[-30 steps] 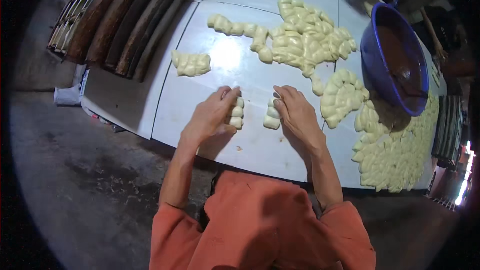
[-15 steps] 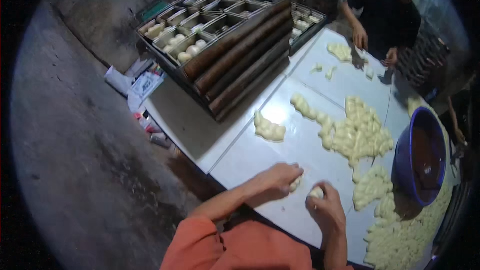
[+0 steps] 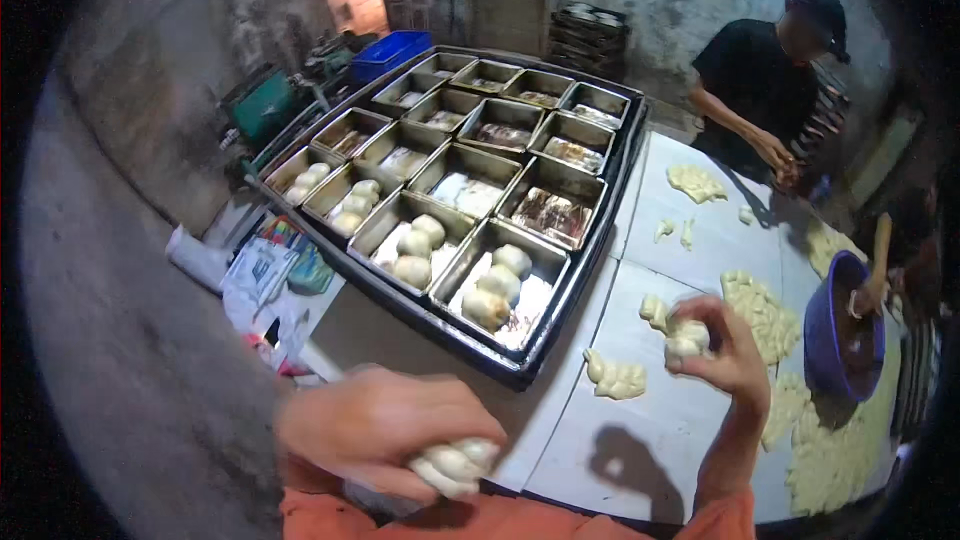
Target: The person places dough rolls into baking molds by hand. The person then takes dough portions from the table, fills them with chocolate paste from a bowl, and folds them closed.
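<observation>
While each hand clamps a dough roll above the table (image 3: 640, 440), the left hand (image 3: 385, 430) holds its roll (image 3: 455, 465) lengthwise left-to-right; the right hand (image 3: 725, 350) grips another roll (image 3: 688, 338) near the baking tins (image 3: 470, 210).

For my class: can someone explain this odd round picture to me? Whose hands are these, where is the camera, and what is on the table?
The camera sits on a person's head and looks down, so the wide lens bends the edges. The two bare hands are that person's own. The left hand grips a lump of shaped dough pieces; the right hand lifts another dough lump. On the white table stand a black tray of metal baking tins, some holding dough balls, loose dough piles and a blue bowl. Another person works at the far end.
</observation>
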`<control>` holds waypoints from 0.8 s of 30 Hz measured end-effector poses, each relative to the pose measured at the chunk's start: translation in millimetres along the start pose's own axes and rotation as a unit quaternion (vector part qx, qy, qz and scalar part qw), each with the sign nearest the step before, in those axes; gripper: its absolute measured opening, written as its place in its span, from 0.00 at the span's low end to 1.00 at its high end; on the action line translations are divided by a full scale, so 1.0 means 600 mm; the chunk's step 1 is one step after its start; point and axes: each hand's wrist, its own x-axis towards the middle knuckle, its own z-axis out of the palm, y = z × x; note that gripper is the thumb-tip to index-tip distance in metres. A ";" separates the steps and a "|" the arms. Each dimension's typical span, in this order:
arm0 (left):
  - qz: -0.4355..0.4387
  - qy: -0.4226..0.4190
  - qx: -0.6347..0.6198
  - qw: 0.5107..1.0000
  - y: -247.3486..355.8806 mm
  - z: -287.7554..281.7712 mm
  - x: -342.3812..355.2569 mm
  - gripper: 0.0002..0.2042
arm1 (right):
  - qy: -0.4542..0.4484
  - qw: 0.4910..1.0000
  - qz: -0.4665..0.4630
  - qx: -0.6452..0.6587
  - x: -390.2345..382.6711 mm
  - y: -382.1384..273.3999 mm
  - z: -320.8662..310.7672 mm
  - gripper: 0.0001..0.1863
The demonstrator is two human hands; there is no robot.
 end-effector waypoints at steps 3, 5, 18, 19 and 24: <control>-0.044 0.110 0.096 0.988 0.004 -0.129 -0.033 0.35 | -0.034 0.995 -0.078 -0.061 0.117 -0.078 0.046 0.27; -0.076 0.141 0.156 0.975 -0.048 -0.203 0.014 0.34 | -0.038 0.984 -0.120 -0.123 0.179 -0.103 0.055 0.26; -0.209 -0.028 0.226 0.951 -0.241 -0.298 0.138 0.36 | -0.183 0.828 -0.055 -0.527 0.339 -0.089 0.136 0.35; -0.260 -0.051 0.261 0.928 -0.223 -0.297 0.144 0.37 | -0.188 0.835 -0.009 -0.517 0.335 -0.096 0.135 0.37; -0.222 -0.003 0.194 0.955 -0.223 -0.290 0.145 0.36 | -0.076 0.868 -0.218 -0.439 0.306 -0.057 0.126 0.21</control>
